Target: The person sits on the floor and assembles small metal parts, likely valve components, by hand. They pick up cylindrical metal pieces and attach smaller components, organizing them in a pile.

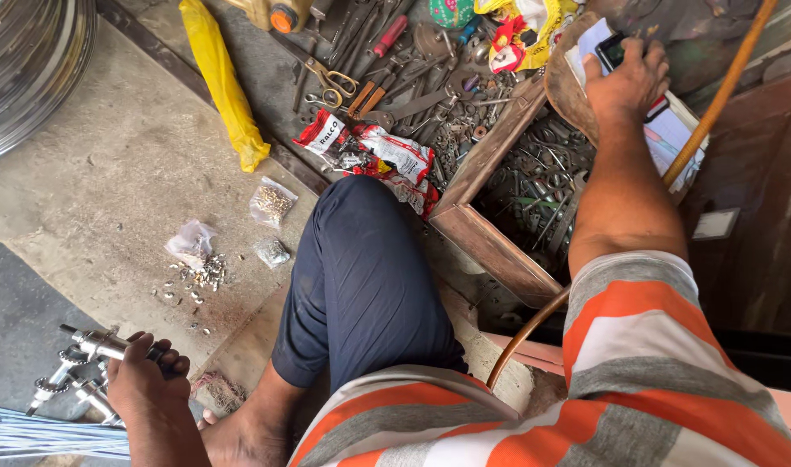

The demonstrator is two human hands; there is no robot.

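My left hand is at the lower left, closed around the end of a shiny metal hub that lies on the concrete floor. My right hand reaches far to the upper right and grips a small dark phone over white papers. Beside the hub lies a bundle of thin steel spokes. My bent knee in dark blue trousers sits between the two hands.
A wooden box full of bolts and metal parts stands under my right arm. Pliers, scissors and loose tools lie at the top. Small plastic bags of nipples, a yellow bag and a metal rim are on the left.
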